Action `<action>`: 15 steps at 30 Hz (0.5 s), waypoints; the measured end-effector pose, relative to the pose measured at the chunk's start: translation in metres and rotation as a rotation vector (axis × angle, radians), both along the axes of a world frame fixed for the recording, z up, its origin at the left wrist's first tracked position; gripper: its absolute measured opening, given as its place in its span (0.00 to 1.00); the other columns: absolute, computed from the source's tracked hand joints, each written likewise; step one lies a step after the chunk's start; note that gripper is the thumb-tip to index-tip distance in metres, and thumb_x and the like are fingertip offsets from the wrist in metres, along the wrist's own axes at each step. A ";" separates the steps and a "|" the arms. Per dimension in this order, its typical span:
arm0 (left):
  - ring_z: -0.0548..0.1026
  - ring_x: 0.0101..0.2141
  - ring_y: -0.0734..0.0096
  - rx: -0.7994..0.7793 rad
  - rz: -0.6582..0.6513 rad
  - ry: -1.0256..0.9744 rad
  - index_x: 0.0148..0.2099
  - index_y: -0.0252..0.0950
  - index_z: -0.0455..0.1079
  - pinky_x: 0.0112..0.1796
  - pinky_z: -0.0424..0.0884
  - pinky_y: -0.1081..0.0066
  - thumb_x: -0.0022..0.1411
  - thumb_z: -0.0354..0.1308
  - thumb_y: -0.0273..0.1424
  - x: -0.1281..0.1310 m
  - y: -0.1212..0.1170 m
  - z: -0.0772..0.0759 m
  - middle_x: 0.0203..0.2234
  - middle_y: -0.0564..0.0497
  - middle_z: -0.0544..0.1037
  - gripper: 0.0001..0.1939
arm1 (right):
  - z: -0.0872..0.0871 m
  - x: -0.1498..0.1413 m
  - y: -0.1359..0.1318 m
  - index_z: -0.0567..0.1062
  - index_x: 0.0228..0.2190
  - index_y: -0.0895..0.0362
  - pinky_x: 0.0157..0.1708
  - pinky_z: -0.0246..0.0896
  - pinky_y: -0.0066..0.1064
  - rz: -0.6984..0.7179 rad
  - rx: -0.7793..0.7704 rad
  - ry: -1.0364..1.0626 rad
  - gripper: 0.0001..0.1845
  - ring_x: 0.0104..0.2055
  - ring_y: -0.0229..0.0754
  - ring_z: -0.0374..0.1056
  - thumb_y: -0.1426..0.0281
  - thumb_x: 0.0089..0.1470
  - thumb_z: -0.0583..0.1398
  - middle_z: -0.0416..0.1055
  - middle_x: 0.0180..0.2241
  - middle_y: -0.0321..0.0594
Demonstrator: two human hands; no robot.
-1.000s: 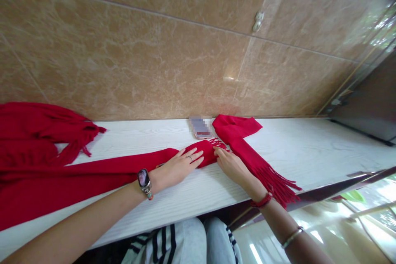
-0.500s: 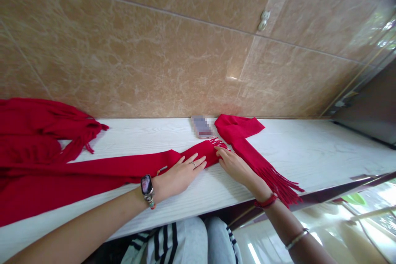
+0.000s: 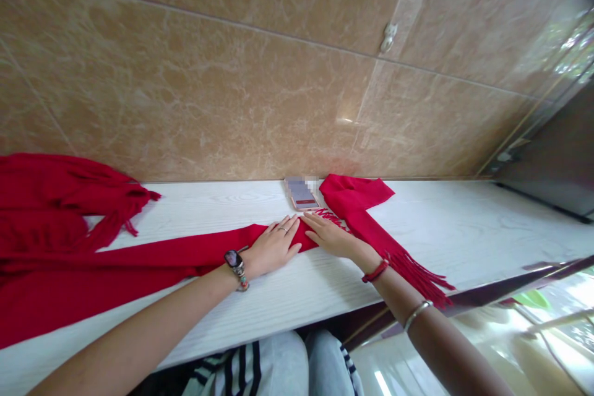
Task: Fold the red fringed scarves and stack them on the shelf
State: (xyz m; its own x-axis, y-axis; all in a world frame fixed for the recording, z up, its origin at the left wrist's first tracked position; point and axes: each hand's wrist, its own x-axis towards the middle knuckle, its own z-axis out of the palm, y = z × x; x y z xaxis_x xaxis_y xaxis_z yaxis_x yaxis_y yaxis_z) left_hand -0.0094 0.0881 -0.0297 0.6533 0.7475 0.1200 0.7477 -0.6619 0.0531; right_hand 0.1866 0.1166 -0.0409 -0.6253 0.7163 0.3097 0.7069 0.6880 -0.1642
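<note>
A long red scarf (image 3: 204,252) stretches from the left along the white table, its fringed end near the middle. My left hand (image 3: 271,249) lies flat on it close to that end, fingers extended. Right beside it, my right hand (image 3: 329,236) rests palm down on the same end, fingers stretched out, covering part of the fringe. A second red scarf (image 3: 359,198), folded over, lies just beyond my right hand with its fringe pointing toward the front edge. More red cloth (image 3: 55,198) is bunched at the far left.
A phone (image 3: 301,193) lies against the tiled wall (image 3: 208,86), behind the fringe. The white table (image 3: 464,223) runs on to the right, up to a dark grey panel (image 3: 552,154). Its front edge is just above my knees (image 3: 283,362).
My right hand has moved left from the fringe and flattened onto the scarf beside my left hand. My left hand's fingers have drawn closer together. The scarves stay about where they were.
</note>
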 end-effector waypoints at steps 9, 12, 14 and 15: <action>0.45 0.61 0.63 -0.016 -0.054 0.003 0.64 0.28 0.42 0.56 0.46 0.64 0.65 0.39 0.42 -0.007 0.013 0.000 0.62 0.40 0.47 0.31 | -0.016 0.002 -0.013 0.58 0.56 0.65 0.54 0.53 0.45 -0.208 0.032 -0.045 0.26 0.60 0.49 0.50 0.64 0.60 0.45 0.54 0.58 0.55; 0.44 0.61 0.61 -0.039 0.022 0.019 0.64 0.27 0.42 0.56 0.47 0.60 0.64 0.39 0.45 -0.017 0.007 0.006 0.62 0.39 0.46 0.33 | -0.014 0.002 -0.012 0.59 0.55 0.67 0.53 0.55 0.44 -0.201 0.071 -0.070 0.25 0.59 0.49 0.52 0.66 0.60 0.47 0.56 0.56 0.58; 0.44 0.61 0.58 -0.076 0.088 0.044 0.64 0.27 0.43 0.56 0.47 0.56 0.64 0.38 0.46 -0.031 -0.001 0.011 0.62 0.38 0.45 0.34 | -0.012 0.003 -0.009 0.60 0.54 0.68 0.52 0.57 0.43 -0.157 0.119 -0.112 0.23 0.58 0.49 0.53 0.69 0.60 0.48 0.57 0.55 0.59; 0.43 0.61 0.56 -0.097 0.125 0.058 0.64 0.28 0.43 0.56 0.47 0.54 0.64 0.38 0.46 -0.039 -0.006 0.014 0.62 0.39 0.44 0.34 | -0.011 0.004 -0.007 0.62 0.53 0.67 0.50 0.59 0.44 -0.124 0.148 -0.153 0.22 0.58 0.50 0.53 0.70 0.59 0.48 0.57 0.55 0.60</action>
State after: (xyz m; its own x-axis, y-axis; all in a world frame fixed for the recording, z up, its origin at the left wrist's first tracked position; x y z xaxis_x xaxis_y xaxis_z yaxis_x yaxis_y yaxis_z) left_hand -0.0486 0.0819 -0.0161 0.5586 0.8294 0.0082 0.8273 -0.5578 0.0662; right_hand 0.1909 0.1095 -0.0520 -0.5829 0.7443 0.3261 0.7964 0.6030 0.0474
